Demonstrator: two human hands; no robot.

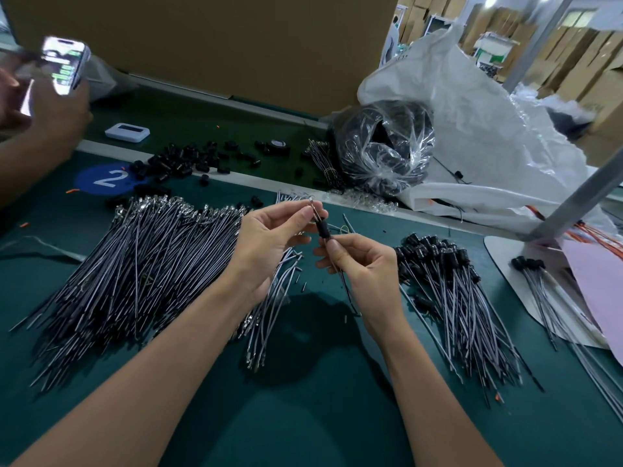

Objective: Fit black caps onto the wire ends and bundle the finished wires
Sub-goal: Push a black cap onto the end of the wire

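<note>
My left hand [273, 235] pinches the metal-tipped end of a thin grey wire [347, 284] above the green table. A black cap [323, 227] sits on that wire just below the tip, and my right hand [359, 264] pinches the wire right under the cap; the wire hangs down past my right palm. A large fan of uncapped grey wires [135, 264] lies to the left. More wires [269, 305] lie under my left hand. A pile of capped wires [455, 291] lies to the right. Loose black caps [188, 160] are scattered at the back.
A clear bag of black caps [384, 146] stands at the back beside a big white sack [478, 129]. Another person's hand holds a phone [65, 64] at the upper left. A small white device [127, 132], a metal post [573, 200] and pink paper [596, 284] are also here.
</note>
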